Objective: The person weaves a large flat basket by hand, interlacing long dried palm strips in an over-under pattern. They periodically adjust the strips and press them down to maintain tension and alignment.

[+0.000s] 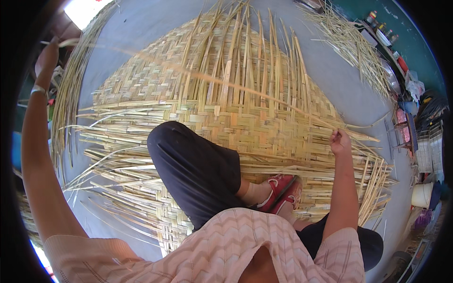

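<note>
Here: one long bamboo strip (226, 85) spans across the woven mat (198, 104), held at both ends.
Left hand (47, 59) raised, fingers closed on far end; right hand (339, 141) pinches near end at mat edge. Judged light, springy, splinter-prone; grip flat faces near the ends.

I sit on a smooth grey concrete floor (141, 23). Spread directly on it under me is a large flat mat of woven pale-yellow bamboo strips (198, 99), its unwoven ends fanning out loose at the far edge and on both sides. A long bundle of thin straw-coloured bamboo strips (71, 89) lies on the floor along the mat's left side. Another loose heap of pale bamboo slivers (354, 45) lies on the floor at the far right, apart from the mat.
</note>
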The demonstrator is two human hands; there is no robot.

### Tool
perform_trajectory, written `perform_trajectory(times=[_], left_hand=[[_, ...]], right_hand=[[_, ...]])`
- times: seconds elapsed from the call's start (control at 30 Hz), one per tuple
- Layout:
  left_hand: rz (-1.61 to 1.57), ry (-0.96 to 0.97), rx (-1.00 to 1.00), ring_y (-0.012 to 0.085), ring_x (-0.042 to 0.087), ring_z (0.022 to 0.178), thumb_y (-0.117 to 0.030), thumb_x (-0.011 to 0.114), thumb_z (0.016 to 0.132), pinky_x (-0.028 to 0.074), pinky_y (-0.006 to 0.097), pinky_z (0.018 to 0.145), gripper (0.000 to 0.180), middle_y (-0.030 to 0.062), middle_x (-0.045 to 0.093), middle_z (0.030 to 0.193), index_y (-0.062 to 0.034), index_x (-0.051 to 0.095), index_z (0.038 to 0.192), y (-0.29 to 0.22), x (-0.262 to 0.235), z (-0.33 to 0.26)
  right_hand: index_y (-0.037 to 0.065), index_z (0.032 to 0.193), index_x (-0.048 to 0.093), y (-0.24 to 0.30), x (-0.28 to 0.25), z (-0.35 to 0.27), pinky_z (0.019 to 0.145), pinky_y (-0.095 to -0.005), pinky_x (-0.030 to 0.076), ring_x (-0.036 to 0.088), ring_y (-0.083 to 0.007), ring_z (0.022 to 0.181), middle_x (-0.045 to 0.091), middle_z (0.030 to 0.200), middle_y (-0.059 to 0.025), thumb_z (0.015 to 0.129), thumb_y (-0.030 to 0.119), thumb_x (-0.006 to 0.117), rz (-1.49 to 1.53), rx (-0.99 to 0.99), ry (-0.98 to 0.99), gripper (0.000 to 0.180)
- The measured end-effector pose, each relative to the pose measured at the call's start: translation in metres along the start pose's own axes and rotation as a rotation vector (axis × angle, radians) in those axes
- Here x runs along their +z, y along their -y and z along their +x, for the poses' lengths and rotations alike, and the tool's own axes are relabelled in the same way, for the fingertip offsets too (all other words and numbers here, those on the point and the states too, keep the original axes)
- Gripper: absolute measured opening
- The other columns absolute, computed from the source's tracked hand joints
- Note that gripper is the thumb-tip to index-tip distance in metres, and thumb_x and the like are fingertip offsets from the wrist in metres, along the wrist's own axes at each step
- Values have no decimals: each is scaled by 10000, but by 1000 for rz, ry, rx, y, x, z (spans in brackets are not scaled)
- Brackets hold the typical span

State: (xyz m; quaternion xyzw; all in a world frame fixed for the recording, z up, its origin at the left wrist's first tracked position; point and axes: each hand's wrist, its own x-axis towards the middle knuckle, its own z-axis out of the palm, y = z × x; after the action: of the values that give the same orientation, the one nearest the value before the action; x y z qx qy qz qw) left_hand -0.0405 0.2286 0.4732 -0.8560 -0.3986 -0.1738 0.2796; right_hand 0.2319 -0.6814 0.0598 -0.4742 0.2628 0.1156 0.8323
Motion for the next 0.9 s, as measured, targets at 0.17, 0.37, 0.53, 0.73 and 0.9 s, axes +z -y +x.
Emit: perform_trajectory(times=[0.17,0.37,0.53,0.73,0.9], left_hand=[[171,361,447,417,624,936,-46,441,874,478,528,791,560,249,637,1046,-197,422,1413,-92,68,-106],[-967,450,740,362,615,972,-218,599,889,489,427,872,361,191,647,1072,-97,603,1230,-333,72,-276],[-1240,700,805,336,629,933,-246,604,907,493,402,821,275,176,663,993,-33,669,1069,-432,15,-351],[-1297,573,807,330,628,844,-244,623,889,491,393,755,242,145,670,894,-15,680,938,-437,3,-364],[-1349,360,816,194,589,650,-244,629,912,468,313,640,237,67,621,730,-11,649,872,-423,18,-377]], right_hand=[[53,893,553,-82,69,-14,526,-305,515,624,-188,672,617,720,-75,912,134,586,114,157,87,90],[68,974,569,-150,180,-89,585,-288,509,650,-150,729,639,820,-46,918,162,621,59,148,349,121],[87,1023,574,-153,211,-130,641,-281,525,654,-140,778,646,869,-31,949,195,585,-41,69,405,132],[77,1003,563,-162,214,-146,664,-264,519,652,-131,774,642,869,-33,955,220,577,-147,-36,316,151],[74,1000,556,-175,221,-157,680,-261,520,646,-128,781,641,867,-35,950,219,585,-216,18,251,156]])
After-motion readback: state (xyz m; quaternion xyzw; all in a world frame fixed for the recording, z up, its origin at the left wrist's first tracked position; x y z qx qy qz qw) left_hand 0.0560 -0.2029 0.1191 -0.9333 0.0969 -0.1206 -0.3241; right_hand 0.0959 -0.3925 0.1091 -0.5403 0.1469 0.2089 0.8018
